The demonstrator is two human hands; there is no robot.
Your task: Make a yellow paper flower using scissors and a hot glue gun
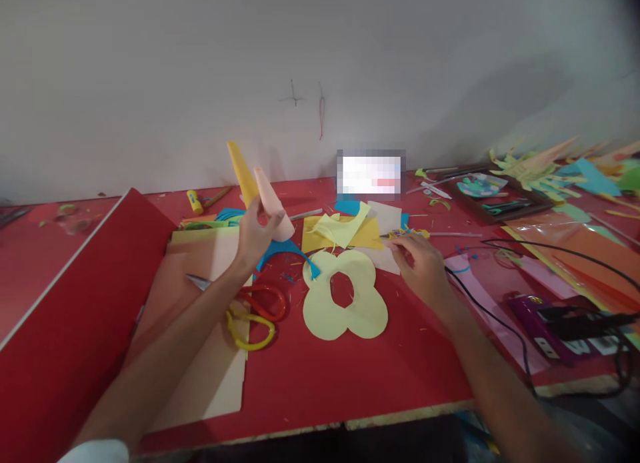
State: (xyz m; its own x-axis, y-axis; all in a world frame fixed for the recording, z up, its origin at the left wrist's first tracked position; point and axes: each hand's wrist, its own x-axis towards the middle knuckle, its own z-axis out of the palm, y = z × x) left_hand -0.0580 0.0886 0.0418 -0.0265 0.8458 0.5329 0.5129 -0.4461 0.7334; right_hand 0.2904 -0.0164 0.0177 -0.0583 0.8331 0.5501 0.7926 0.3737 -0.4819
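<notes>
My left hand (257,233) is closed round a pale peach paper cone (273,203), its narrow end up. Just behind it rises a yellow paper cone (240,173); whether my fingers touch that one I cannot tell. My right hand (420,269) hovers by the scraps with thumb and fingertips pinched together; anything between them is too small to make out. Between my hands lies a pale yellow flower-shaped paper (323,313) with a hole in its middle. Scissors (260,303) with red and yellow handles rest on a stack of paper sheets (220,389) under my left forearm.
Yellow paper scraps (345,229) and a blue strip (283,249) lie beyond the flower. A red board (85,283) stands tilted at left. To the right are a dark tray (525,209), a purple box (545,329) and a black cable (500,323). A grey wall backs the table.
</notes>
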